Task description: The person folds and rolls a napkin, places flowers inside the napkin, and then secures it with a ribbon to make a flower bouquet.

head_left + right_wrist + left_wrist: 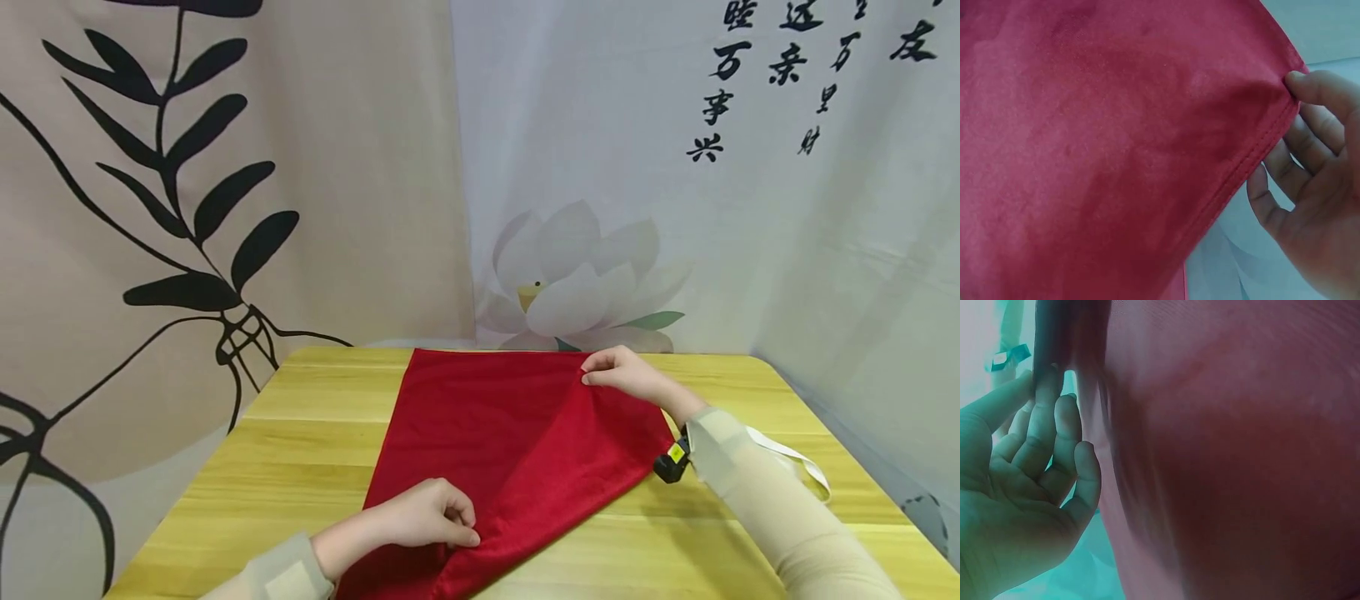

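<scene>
A red cloth (480, 417) is spread over the wooden table, its right part lifted into a slanting fold. At the far side my right hand (622, 372) pinches a piece of its edge between thumb and fingers. Close up in the right wrist view, the cloth (1116, 137) shows a stitched hem running to the corner under the thumb. Nearer to me, my left hand (427, 512) pinches another part of the cloth. The left wrist view shows the left hand (1035, 469) with thumb and forefinger meeting at the cloth's edge, the other fingers loosely bent.
The light wooden table (315, 425) extends on both sides of the cloth. Behind it hangs a printed curtain (360, 167) with leaves, a lotus and characters. A small black device (672, 460) sits at the right wrist, and a white strap (795, 457) hangs by that sleeve.
</scene>
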{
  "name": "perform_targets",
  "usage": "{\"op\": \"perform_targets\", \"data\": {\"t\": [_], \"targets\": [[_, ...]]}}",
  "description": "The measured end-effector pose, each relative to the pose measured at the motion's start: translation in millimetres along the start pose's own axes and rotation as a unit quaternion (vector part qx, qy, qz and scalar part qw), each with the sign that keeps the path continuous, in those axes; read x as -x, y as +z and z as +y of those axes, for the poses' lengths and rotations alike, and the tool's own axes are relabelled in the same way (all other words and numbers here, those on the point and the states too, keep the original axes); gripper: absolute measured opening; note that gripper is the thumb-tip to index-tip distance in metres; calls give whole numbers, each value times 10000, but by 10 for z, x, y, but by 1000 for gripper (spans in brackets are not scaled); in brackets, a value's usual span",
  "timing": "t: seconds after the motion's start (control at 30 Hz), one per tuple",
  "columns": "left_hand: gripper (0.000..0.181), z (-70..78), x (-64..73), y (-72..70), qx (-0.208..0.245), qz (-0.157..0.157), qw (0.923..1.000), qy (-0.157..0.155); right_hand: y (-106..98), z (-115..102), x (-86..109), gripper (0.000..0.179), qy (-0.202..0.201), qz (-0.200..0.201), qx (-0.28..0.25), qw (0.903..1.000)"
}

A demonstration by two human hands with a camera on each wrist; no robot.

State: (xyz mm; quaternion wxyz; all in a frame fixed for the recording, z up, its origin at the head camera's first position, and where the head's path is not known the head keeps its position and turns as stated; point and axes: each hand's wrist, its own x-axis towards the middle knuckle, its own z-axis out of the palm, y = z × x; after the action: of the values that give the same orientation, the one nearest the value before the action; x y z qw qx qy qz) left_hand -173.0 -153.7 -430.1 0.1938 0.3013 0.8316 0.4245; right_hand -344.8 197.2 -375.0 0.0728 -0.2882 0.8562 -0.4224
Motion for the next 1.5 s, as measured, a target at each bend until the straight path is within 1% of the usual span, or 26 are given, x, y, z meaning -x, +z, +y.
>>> {"op": "perform_targets", "data": {"t": [0.07, 0.2, 0.23, 0.37, 0.43, 0.47, 0.53, 0.67, 0.87, 1.03, 1.13, 1.3, 1.4, 1.5], "targets": [[15, -15, -1, -16, 109, -15, 9999, -25, 8, -9, -36, 16, 16, 35, -21, 10000], [13, -47, -4, -46, 362, 15, 9992, -172, 16, 8, -111, 17, -10, 84, -46, 10000], [13, -53, -4, -54, 386, 38, 9990, -207, 14, -34, -112, 17, 16, 95, -52, 9999], [14, -94, 2, -83, 369, 84, 9989, -280, 33, -42, -166, 19, 81, 72, -91, 9999], [14, -119, 4, -98, 340, 84, 9990, -260, 49, -55, -190, 19, 141, 65, -123, 9998], [14, -133, 5, -106, 326, 88, 9991, -241, 61, -11, -221, 19, 175, 73, -135, 9997], [15, -149, 7, -122, 320, 103, 9992, -227, 75, -4, -256, 19, 238, 80, -165, 9995], [15, -156, 9, -160, 348, 176, 9990, -225, 94, 2, -316, 20, 276, 105, -202, 9994], [15, -173, 21, -205, 378, 312, 9984, -287, 138, 6, -418, 18, 227, 184, -254, 9993], [15, -201, 57, -215, 359, 427, 9975, -431, 231, 27, -524, 18, 191, 148, -352, 9991], [15, -218, 72, -222, 378, 480, 9971, -465, 288, 36, -592, 17, 231, 224, -418, 9986], [17, -255, 105, -236, 296, 552, 9967, -516, 370, 51, -702, 23, 176, 268, -526, 9981], [17, -281, 121, -251, 292, 567, 9967, -502, 404, 45, -745, 23, 191, 291, -557, 9978], [17, -303, 116, -276, 298, 596, 9968, -446, 424, 27, -770, 21, 258, 411, -553, 9973]]}}
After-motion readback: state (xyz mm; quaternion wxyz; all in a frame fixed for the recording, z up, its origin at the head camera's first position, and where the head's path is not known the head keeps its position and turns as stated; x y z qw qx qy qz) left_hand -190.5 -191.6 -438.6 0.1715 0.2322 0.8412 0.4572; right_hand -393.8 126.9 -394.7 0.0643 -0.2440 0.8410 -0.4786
